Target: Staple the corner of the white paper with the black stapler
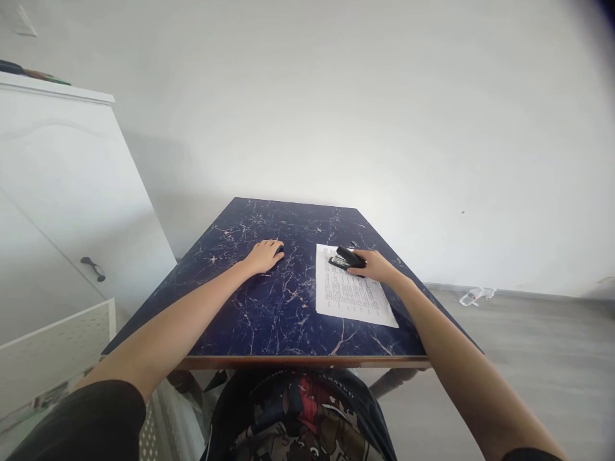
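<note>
My right hand (375,264) is closed around a black stapler (348,257), which is over the upper part of a printed paper sheet (350,296). The stapler's jaws are apart at the left end. Whether it touches the paper I cannot tell. To the left, my left hand (263,257) rests on the tabletop with its fingers curled over a small black object (280,249). Most of that object is hidden under the fingers, so its kind does not show.
Both hands are over a dark blue marble-patterned table (288,320) standing against a white wall. A tiny dark piece (354,244) lies beyond the stapler. At left stands a white cabinet (57,173); a clear plastic item (476,296) is on the floor at right.
</note>
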Action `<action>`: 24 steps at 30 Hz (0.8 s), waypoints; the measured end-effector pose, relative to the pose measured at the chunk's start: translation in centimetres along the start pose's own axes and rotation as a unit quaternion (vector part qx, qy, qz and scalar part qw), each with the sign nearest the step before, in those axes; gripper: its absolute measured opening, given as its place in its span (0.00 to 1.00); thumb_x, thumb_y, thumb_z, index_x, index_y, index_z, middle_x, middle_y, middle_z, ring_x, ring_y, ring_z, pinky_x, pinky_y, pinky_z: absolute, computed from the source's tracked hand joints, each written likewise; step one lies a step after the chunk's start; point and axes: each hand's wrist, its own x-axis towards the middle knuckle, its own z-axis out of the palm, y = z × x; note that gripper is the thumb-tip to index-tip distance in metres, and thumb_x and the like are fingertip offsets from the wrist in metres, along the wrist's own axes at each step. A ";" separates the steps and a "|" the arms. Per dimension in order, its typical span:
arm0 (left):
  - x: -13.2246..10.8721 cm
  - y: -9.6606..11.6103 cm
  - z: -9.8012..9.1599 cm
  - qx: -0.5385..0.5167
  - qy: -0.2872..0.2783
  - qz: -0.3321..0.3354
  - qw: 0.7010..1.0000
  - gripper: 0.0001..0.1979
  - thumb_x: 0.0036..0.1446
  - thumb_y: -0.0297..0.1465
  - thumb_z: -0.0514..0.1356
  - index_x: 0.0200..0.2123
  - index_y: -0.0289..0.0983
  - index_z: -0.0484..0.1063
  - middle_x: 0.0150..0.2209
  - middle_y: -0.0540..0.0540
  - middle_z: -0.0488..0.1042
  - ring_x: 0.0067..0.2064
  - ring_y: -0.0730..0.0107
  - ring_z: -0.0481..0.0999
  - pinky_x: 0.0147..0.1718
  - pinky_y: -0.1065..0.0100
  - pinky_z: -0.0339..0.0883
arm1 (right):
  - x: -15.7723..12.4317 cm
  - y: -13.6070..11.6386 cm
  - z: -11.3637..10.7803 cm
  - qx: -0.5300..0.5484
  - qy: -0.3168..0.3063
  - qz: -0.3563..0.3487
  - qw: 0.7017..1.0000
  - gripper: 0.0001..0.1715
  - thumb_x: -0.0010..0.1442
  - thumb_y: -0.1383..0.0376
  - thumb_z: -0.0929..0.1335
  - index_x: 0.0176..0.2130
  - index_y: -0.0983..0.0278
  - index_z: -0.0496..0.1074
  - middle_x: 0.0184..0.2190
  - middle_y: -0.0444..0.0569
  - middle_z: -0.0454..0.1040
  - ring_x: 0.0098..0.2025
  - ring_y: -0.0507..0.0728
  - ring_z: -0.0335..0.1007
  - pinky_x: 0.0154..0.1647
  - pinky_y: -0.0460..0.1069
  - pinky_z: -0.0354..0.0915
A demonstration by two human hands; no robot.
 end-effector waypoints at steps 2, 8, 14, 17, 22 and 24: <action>0.0 0.0 0.0 0.000 -0.002 0.001 1.000 0.23 0.70 0.43 0.53 0.62 0.41 0.69 0.67 0.35 0.67 0.68 0.41 0.62 0.66 0.44 0.52 | -0.9 1.3 -0.5 0.008 0.004 0.025 1.000 0.27 0.56 0.50 0.75 0.51 0.61 0.79 0.41 0.55 0.82 0.37 0.65 0.77 0.36 0.55 0.68; 0.0 -0.2 -0.1 0.030 -0.015 0.003 0.999 0.23 0.71 0.44 0.51 0.62 0.41 0.70 0.67 0.34 0.66 0.69 0.41 0.62 0.65 0.44 0.53 | -2.4 2.2 -1.1 0.080 0.018 0.043 0.996 0.34 0.54 0.49 0.76 0.57 0.59 0.77 0.47 0.56 0.82 0.44 0.68 0.78 0.43 0.58 0.72; 0.2 -0.4 0.0 0.041 -0.021 0.008 0.999 0.24 0.71 0.44 0.50 0.63 0.41 0.69 0.67 0.35 0.66 0.69 0.41 0.62 0.65 0.45 0.54 | -2.6 5.1 -1.6 0.176 0.225 0.139 0.948 0.30 0.65 0.43 0.63 0.45 0.63 0.79 0.43 0.56 0.83 0.41 0.61 0.77 0.44 0.53 0.70; 0.2 -0.5 0.1 0.036 -0.019 0.005 0.999 0.24 0.70 0.44 0.51 0.62 0.41 0.70 0.68 0.35 0.66 0.69 0.42 0.61 0.66 0.45 0.53 | -2.9 8.0 -1.2 0.134 0.272 0.271 0.914 0.25 0.59 0.46 0.66 0.29 0.63 0.77 0.30 0.54 0.82 0.31 0.59 0.73 0.36 0.52 0.67; 0.2 -0.3 -0.1 0.019 -0.025 0.004 1.000 0.24 0.70 0.44 0.51 0.62 0.40 0.70 0.69 0.33 0.64 0.70 0.38 0.60 0.66 0.42 0.52 | -2.9 9.9 -0.2 0.080 0.220 0.308 0.922 0.16 0.53 0.54 0.68 0.23 0.62 0.76 0.23 0.52 0.79 0.30 0.60 0.73 0.33 0.52 0.65; 0.1 -0.1 -0.2 0.018 -0.025 0.004 0.999 0.24 0.70 0.43 0.51 0.62 0.40 0.70 0.69 0.32 0.64 0.69 0.37 0.60 0.65 0.41 0.52 | -2.6 9.7 0.1 0.060 0.206 0.288 0.933 0.13 0.52 0.55 0.69 0.26 0.61 0.78 0.26 0.52 0.80 0.32 0.61 0.75 0.35 0.52 0.65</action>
